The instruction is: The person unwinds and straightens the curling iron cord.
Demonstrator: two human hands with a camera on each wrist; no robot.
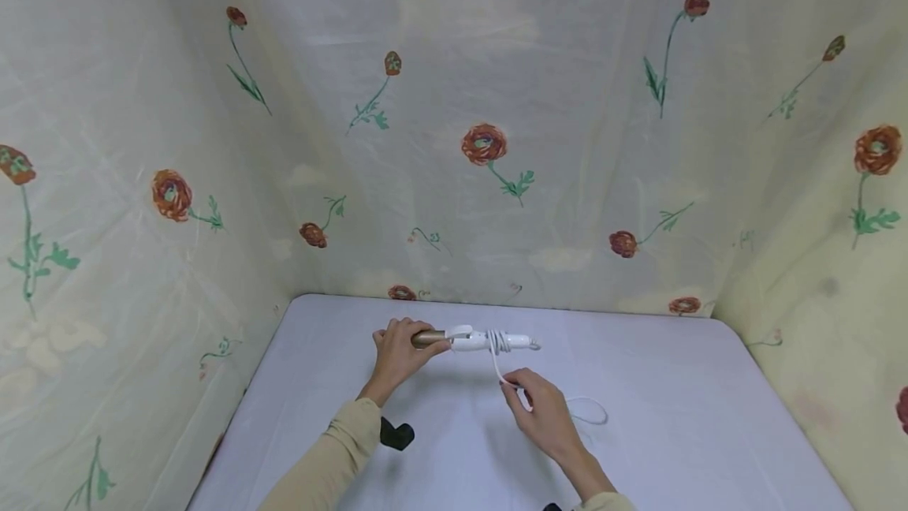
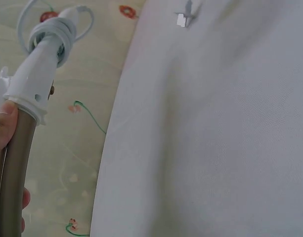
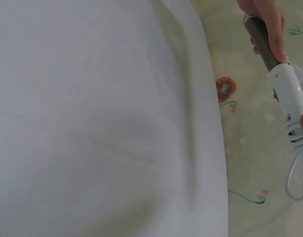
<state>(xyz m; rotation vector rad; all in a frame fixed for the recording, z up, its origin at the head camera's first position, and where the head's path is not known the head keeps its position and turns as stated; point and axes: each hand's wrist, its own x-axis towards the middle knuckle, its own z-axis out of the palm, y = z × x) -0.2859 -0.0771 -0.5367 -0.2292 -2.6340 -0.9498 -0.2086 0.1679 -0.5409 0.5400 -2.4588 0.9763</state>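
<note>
My left hand [image 1: 397, 353] grips the bronze barrel [image 2: 18, 168] of a curling iron [image 1: 467, 341], thumb lying along it near the white handle [image 2: 35, 79]. The iron is held level above the table, its handle end pointing right. Several turns of white cord [image 1: 499, 341] are wound round the handle. Below and to the right, my right hand [image 1: 545, 415] pinches the cord's free run between thumb and fingertips. A loose loop of cord [image 1: 599, 419] trails beyond that hand. In the right wrist view, the wound handle [image 3: 288, 91] is partly cut off at the edge.
A white-covered table [image 1: 454, 464] lies beneath both hands. Pale fabric with red flowers [image 1: 553, 180] closes in the back and both sides. A black piece [image 1: 397, 435] shows at my left wrist. A small white object [image 2: 182, 19] appears near the top of the left wrist view.
</note>
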